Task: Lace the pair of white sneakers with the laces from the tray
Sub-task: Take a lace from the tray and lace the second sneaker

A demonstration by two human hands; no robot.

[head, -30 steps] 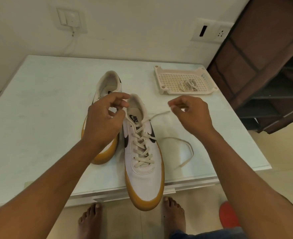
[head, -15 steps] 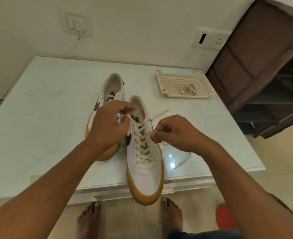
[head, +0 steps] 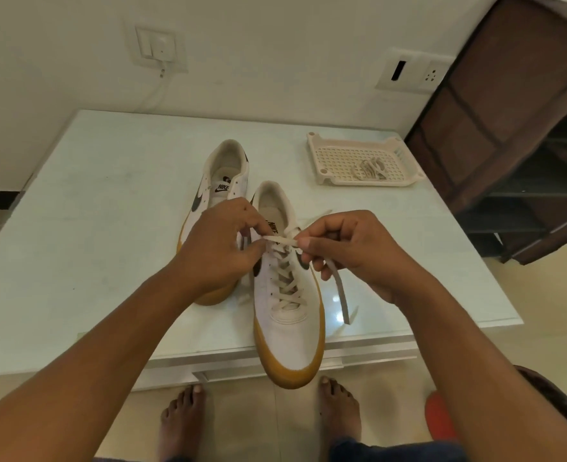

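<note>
One white gum-soled sneaker point(head: 289, 331) at the desk's point(head: 108, 228) near edge looks fully laced, left hand point(head: 215, 248) and right hand point(head: 352, 251) fingers point(head: 309, 243) pinching its cream lace point(head: 280, 241), with the second sneaker point(head: 223, 181) unlaced and the spare lace point(head: 369, 168) bundled in the perforated plastic tray point(head: 329, 151) at the far right corner.

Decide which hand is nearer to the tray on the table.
Right. The right hand is on the tray's side of the laced sneaker; the left hand is across that sneaker, farther away. Both pinch the lace.
</note>
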